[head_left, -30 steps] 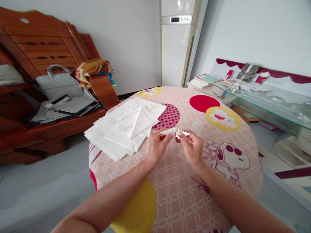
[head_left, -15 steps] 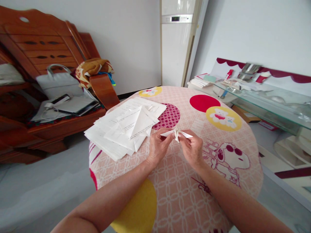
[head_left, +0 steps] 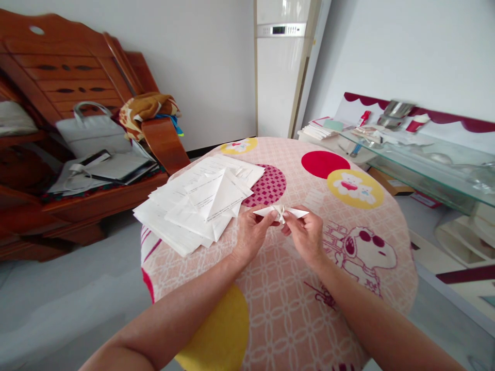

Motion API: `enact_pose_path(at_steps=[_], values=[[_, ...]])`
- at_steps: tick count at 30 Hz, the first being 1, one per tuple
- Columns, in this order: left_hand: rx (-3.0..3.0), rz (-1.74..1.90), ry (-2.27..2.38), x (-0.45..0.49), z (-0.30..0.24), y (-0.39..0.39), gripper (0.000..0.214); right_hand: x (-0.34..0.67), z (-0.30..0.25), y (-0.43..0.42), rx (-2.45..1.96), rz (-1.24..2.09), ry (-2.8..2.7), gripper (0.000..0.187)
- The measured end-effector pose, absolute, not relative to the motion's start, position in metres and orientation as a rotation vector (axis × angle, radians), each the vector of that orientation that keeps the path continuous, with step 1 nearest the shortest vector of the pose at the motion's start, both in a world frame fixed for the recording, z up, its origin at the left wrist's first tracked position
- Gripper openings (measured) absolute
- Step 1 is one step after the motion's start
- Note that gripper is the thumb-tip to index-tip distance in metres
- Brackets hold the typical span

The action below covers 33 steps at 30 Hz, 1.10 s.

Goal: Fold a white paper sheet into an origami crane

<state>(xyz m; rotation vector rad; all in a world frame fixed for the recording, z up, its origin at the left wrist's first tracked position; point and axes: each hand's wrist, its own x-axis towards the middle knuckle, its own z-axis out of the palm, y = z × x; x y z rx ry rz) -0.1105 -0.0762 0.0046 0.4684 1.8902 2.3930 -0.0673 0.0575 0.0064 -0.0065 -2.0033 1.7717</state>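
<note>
A small piece of folded white paper is held above the table between my two hands. Two pointed flaps stick out to its left and right, and its middle is gathered into narrow folds. My left hand pinches the left side with thumb and fingers. On the other side, my right hand grips the paper near its middle, thumb on top. Fingertips partly cover the folds. Left of my hands lies a spread stack of printed white sheets, with a creased, folded sheet on top.
The round table wears a pink patterned tablecloth. A wooden bench at the left holds a grey bag and papers. To the right stands a glass shelf with assorted items. A tall white appliance stands behind.
The middle folds of the paper have turned and spread a little between my fingers. My right thumb and fingers have shifted slightly, while the sheets stay put.
</note>
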Motion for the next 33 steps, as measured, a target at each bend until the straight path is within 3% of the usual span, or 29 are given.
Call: enact_pose_path(at_steps=[9,17,33], values=[[0.414,2.47,1.514,-0.1051,0.014,-0.073,0.026,-0.0689,0.0105,0.0539,-0.012,1.988,-1.852,0.029],[0.107,2.484,1.209,-0.1067,0.0136,-0.0723,0.028,-0.0727,0.0158,0.0547,-0.092,2.398,-1.617,0.024],[0.038,2.534,1.159,-0.1095,0.007,-0.0733,0.023,-0.0756,0.0134,0.0571,-0.221,2.627,-1.414,0.017]])
